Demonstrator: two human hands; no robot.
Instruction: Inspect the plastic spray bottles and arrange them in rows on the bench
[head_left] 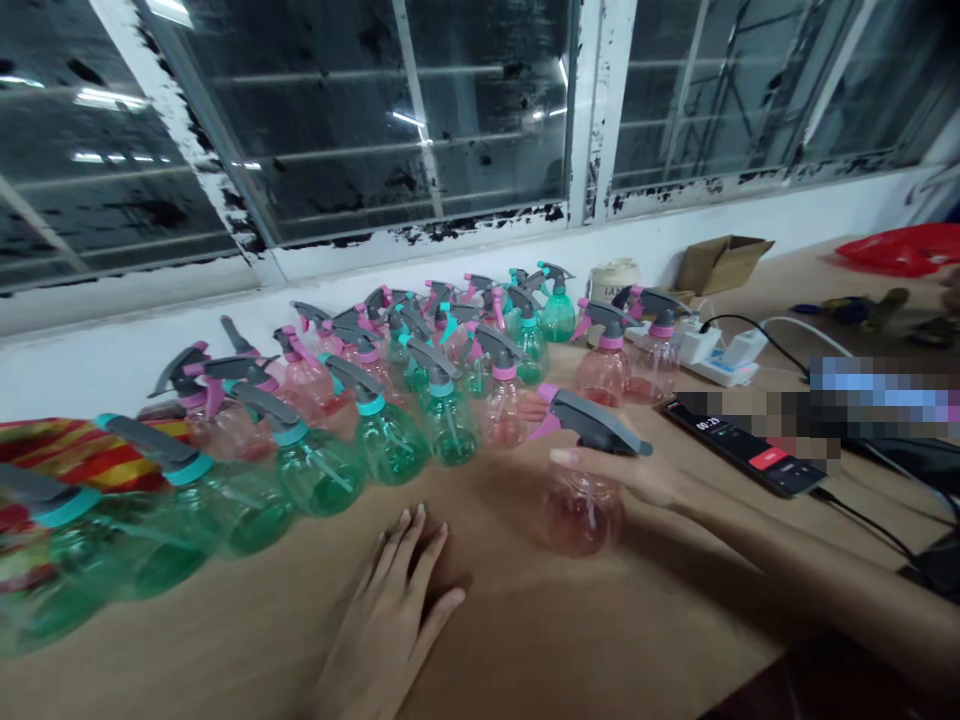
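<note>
My right hand (626, 474) is wrapped round the neck of a pink spray bottle (581, 522) with a grey and pink trigger head. The bottle stands upright, or nearly so, at the table; whether its base touches is hard to tell. My left hand (397, 610) lies on the tabletop with its fingers stretched out and nothing in it. Beyond it are green spray bottles (390, 445) with turquoise collars and a small pink spray bottle (505, 412). Several more pink and green ones crowd behind, some overlapping and partly hidden.
A phone (742, 445) with a cable lies right of my right forearm. Behind it sit a power strip (718, 368) with plugs, a cardboard box (724, 262) and a red bag (900, 248). Patterned cloth (135, 455) lies at left. A windowed wall (420, 250) bounds the table's back.
</note>
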